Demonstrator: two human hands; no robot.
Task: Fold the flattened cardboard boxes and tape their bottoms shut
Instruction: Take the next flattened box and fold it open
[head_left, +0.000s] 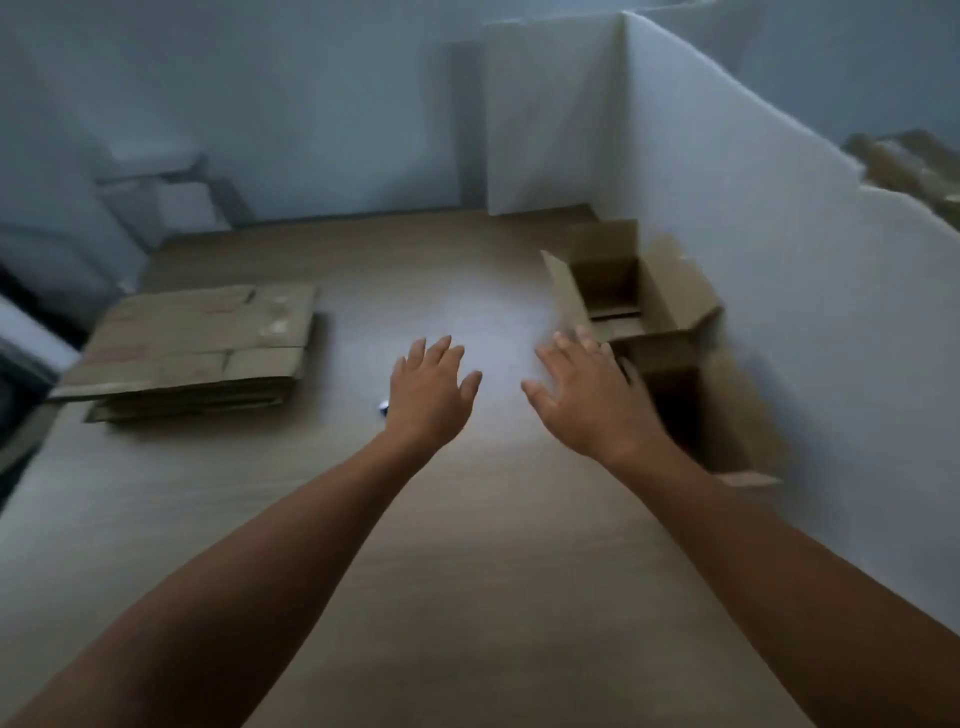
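Head view: both your arms reach out over the wooden surface (467, 519), palms down. Your left hand (428, 392) is spread wide, fingers apart, holding nothing. Your right hand (584, 397) is just as open and empty, fingertips right at the flap of the opened boxes (639, 312) by the white partition (753, 249). The stack of flattened boxes (197, 348) lies well off to your left, and a small dark object (383, 409) peeks out beside your left wrist
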